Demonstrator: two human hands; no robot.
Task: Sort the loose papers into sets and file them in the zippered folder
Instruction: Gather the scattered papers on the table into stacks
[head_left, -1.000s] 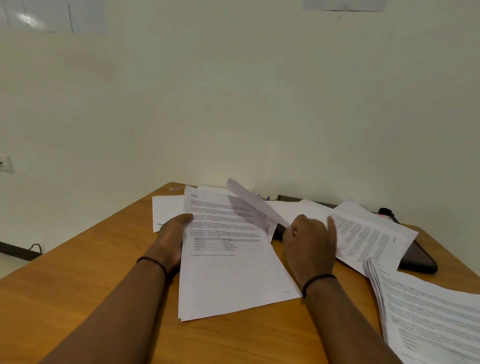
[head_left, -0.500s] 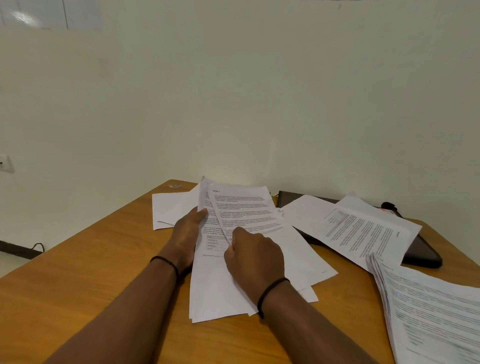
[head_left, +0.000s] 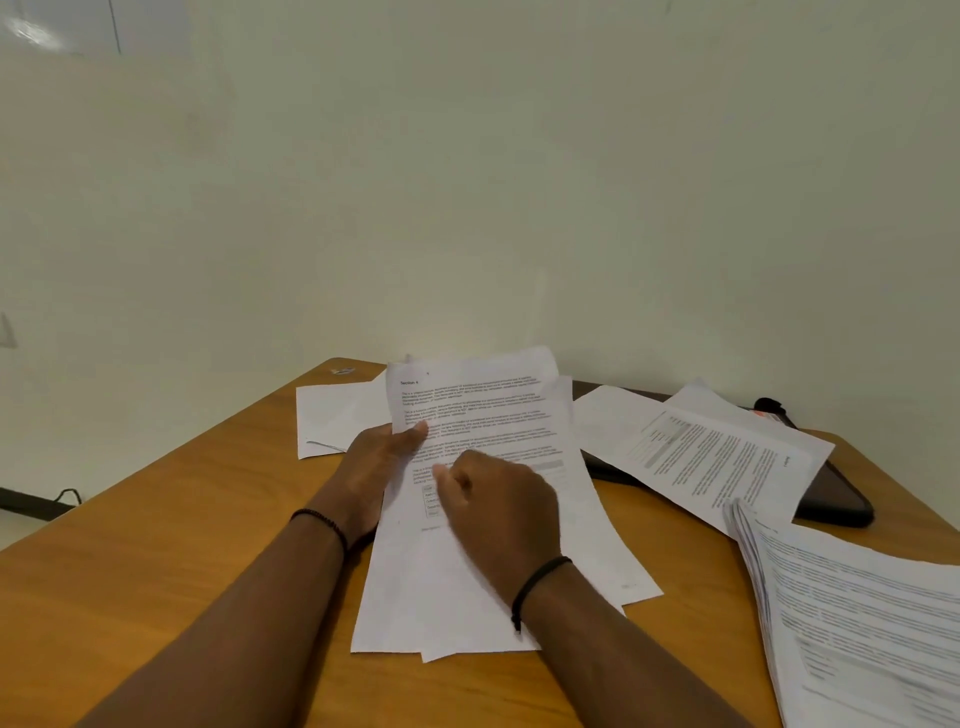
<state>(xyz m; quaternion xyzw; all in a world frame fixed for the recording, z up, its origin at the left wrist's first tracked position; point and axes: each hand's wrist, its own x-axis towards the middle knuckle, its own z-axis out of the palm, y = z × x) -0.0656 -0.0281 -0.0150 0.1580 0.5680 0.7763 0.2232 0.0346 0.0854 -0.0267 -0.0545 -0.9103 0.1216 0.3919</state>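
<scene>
A set of printed sheets lies in front of me on the wooden table, its far end lifted. My left hand holds the set's left edge, thumb on top of the text. My right hand rests on the middle of the same sheets, fingers curled on the paper. The dark zippered folder lies at the back right, mostly covered by more printed pages. A thick fanned stack of papers sits at the right edge.
Blank white sheets lie beyond my left hand near the table's far corner. A black marker-like object rests behind the folder. A pale wall runs close behind the table. A cable lies on the floor at left.
My right hand brought a sheet from the right side onto the set and now presses on its middle. The set has shifted and its top end is raised. My left hand stayed on the left edge.
</scene>
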